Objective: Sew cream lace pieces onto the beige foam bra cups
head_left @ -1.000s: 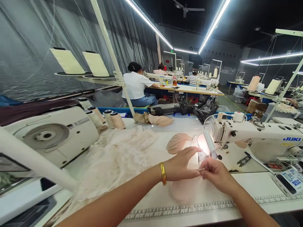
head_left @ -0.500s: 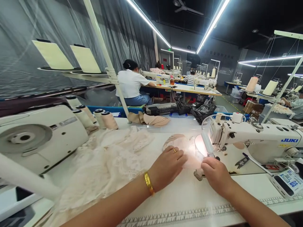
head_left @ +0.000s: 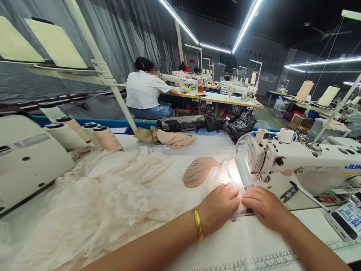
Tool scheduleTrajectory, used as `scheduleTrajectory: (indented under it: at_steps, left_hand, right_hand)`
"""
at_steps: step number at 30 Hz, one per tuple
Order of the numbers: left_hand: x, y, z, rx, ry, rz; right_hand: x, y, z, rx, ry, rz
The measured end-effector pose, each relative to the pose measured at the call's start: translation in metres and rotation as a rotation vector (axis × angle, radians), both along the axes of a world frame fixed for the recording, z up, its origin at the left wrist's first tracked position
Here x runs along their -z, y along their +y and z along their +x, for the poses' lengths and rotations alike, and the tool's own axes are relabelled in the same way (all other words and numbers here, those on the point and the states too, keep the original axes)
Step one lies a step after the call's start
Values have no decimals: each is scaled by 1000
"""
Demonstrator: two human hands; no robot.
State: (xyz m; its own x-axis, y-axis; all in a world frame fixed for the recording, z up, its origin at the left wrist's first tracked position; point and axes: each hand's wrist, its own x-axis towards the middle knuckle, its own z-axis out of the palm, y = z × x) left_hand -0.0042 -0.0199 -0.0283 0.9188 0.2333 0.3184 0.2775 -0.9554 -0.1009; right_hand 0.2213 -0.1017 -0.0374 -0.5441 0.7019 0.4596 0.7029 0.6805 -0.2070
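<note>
My left hand (head_left: pixel 219 207) and my right hand (head_left: pixel 265 206) are close together in front of the needle area of a white sewing machine (head_left: pixel 284 152). Both have their fingers pinched on a sheer pale fabric (head_left: pixel 214 183), brightly lit by a lamp (head_left: pixel 243 171). Its edge is mostly hidden under my fingers. A gold bracelet (head_left: pixel 197 224) circles my left wrist. Left of the fabric lies a beige pleated leaf-shaped piece (head_left: pixel 199 172). The needle is hidden behind the lamp and my hands.
Cream lace fabric (head_left: pixel 113 195) is heaped on the left. Thread cones (head_left: pixel 107 138) stand behind it, and more beige pleated pieces (head_left: pixel 175 138) lie at the back. Thread snips (head_left: pixel 290 194) rest by the machine. A ruler strip (head_left: pixel 270 259) runs along the front. A co-worker (head_left: pixel 146 88) sits ahead.
My left hand has moved right, close to my right hand, and the beige pleated piece is uncovered. My right hand has stayed by the machine. The view has shifted slightly.
</note>
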Motion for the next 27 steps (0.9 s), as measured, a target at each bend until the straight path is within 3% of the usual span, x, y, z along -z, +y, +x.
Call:
scheduleTrajectory:
  at_steps: [5,17,27]
  left_hand:
    - [9,-3,-4,22,-80,8]
    - [7,-4,0,10,-96,-4]
    - [2,3,3,30,-93,-165]
  right_hand:
    - [-7,-6,1,45,-39,-27]
    - [-11,-7,-1,74,-41,-73]
    - [-3,-6,1,99,-26,-72]
